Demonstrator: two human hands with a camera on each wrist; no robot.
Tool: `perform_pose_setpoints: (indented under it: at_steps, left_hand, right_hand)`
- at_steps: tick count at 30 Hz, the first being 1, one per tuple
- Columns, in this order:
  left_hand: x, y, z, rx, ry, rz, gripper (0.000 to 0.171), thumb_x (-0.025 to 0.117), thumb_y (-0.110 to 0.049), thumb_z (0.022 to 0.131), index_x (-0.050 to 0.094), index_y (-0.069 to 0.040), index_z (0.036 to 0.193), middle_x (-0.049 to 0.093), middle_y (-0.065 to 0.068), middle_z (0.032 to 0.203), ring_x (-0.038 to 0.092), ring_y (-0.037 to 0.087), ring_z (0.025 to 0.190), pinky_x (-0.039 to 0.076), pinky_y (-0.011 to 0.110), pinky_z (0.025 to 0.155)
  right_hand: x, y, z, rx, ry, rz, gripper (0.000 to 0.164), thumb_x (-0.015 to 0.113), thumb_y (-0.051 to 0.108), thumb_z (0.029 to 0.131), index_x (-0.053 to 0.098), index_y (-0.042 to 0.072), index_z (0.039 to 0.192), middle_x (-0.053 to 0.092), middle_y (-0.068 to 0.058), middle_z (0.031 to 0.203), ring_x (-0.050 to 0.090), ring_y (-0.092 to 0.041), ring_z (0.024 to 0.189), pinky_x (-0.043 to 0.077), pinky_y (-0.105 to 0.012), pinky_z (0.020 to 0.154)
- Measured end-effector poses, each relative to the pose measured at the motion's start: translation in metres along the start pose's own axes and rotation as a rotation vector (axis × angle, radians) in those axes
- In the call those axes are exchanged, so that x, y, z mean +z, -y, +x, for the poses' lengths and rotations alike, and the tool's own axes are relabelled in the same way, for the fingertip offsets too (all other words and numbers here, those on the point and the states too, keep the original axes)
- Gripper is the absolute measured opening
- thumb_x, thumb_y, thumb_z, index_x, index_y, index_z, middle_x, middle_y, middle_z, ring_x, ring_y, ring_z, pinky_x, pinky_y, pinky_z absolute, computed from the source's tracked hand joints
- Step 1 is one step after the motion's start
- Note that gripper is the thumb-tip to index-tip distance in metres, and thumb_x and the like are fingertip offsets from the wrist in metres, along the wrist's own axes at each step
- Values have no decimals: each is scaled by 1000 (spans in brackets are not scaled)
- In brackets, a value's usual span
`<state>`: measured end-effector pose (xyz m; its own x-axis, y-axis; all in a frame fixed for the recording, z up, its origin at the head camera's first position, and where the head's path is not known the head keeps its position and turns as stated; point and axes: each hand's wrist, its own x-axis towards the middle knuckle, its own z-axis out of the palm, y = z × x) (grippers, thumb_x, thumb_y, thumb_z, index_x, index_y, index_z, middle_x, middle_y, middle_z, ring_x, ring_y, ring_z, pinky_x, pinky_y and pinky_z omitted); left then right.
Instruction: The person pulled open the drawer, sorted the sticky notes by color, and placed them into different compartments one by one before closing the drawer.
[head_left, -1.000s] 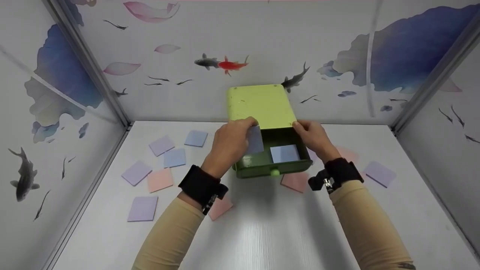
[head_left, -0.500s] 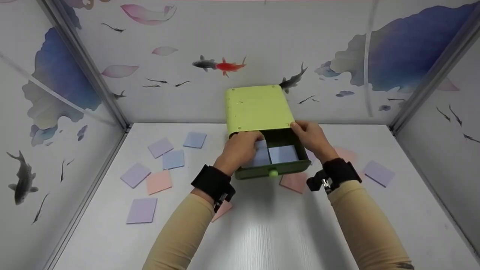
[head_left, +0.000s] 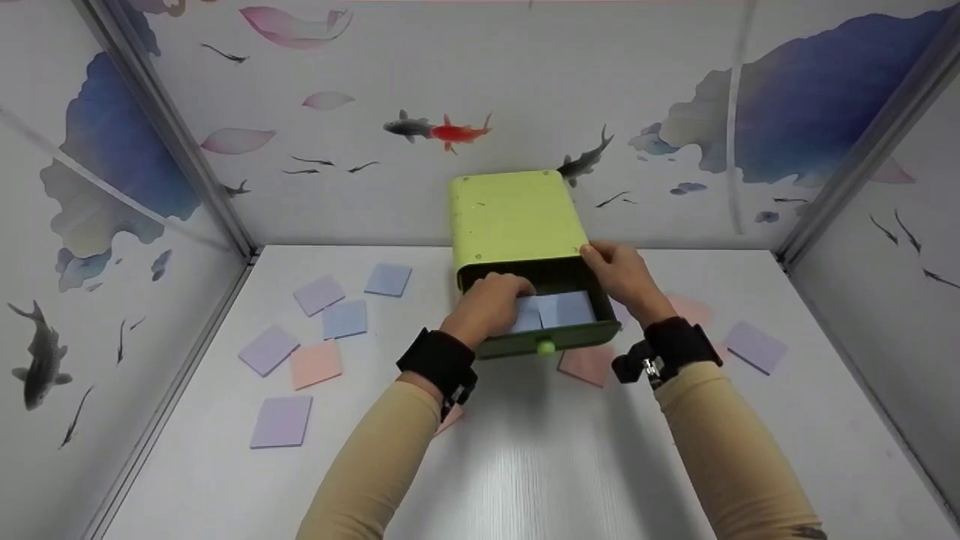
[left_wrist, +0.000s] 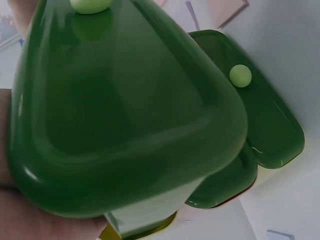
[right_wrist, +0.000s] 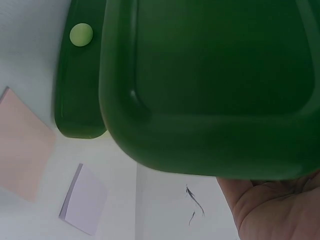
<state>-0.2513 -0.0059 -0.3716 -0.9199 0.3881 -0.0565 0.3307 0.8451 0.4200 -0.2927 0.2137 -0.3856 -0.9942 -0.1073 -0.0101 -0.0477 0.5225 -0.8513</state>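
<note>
A light green mini drawer cabinet (head_left: pixel 517 214) stands at the back of the table, with its dark green top drawer (head_left: pixel 585 333) pulled out. Two blue square tiles lie side by side inside: the right tile (head_left: pixel 571 308) and the left tile (head_left: pixel 528 316). My left hand (head_left: pixel 486 306) reaches into the drawer with curled fingers at the left tile, its fingertips hidden. With the thumb on top, my right hand (head_left: pixel 628 281) grips the cabinet's front right corner. The drawer front (left_wrist: pixel 125 95) fills much of both wrist views, and my right palm (right_wrist: pixel 285 210) shows beneath it.
Lower drawers (left_wrist: pixel 275 120) with round knobs sit beneath the open one. On the left lie purple tiles (head_left: pixel 281 421), blue tiles (head_left: pixel 388 280) and a pink tile (head_left: pixel 316 364). Another pink tile (head_left: pixel 589 365) is below the drawer, and a purple tile (head_left: pixel 756 347) lies right. Printed walls enclose the table.
My left hand has moved down and right into the drawer. The blue tile it held tilted has come down flat beside the other one. My right hand has kept its grip on the cabinet.
</note>
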Motion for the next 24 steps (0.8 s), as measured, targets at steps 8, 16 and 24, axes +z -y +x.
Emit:
perform_pose_setpoints:
  at_steps: [8, 16, 24]
  left_hand:
    - [0, 0, 0, 55, -54, 82, 38, 51, 5, 95, 72, -15, 120, 70, 2, 120, 65, 19, 108, 52, 34, 92]
    - [-1, 1, -1, 56, -56, 129, 36, 54, 3, 94, 72, -17, 119, 71, 2, 116, 66, 21, 108, 53, 36, 91]
    - [-2, 2, -3, 74, -56, 95, 32, 56, 0, 94, 74, -17, 115, 73, 1, 114, 68, 20, 106, 54, 35, 90]
  right_hand:
    - [-2, 3, -2, 9, 31, 5, 49, 42, 35, 105, 50, 3, 141, 56, -17, 131, 49, -24, 109, 41, -37, 96]
    - [-1, 2, -2, 19, 32, 12, 52, 42, 35, 105, 45, 2, 144, 53, -18, 141, 48, -27, 125, 39, -45, 107]
    - [-1, 0, -1, 21, 32, 19, 50, 42, 34, 105, 46, 3, 145, 54, -17, 138, 50, -25, 118, 42, -41, 101]
